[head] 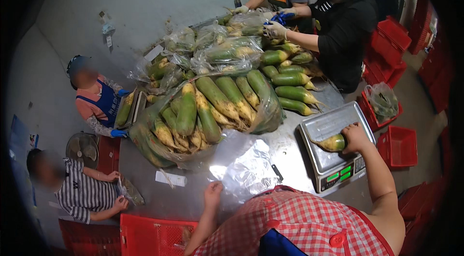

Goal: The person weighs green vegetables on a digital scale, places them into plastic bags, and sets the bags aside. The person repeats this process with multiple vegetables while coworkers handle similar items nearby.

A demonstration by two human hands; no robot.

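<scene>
My right hand grips the green end of a radish on the metal pan of a digital scale. Its thin root points left, and the scale's display is lit green. My left hand hovers by the near table edge with fingers loosely curled; whether it pinches anything is unclear. Just right of it lie crumpled clear plastic bags. Beyond them, a large open plastic sack is packed with green-and-white radishes.
Loose radishes and bagged radishes cover the far metal table. Several co-workers stand around it; one handles a small bag at left. Red crates stand right of the scale; another red crate is at the near left.
</scene>
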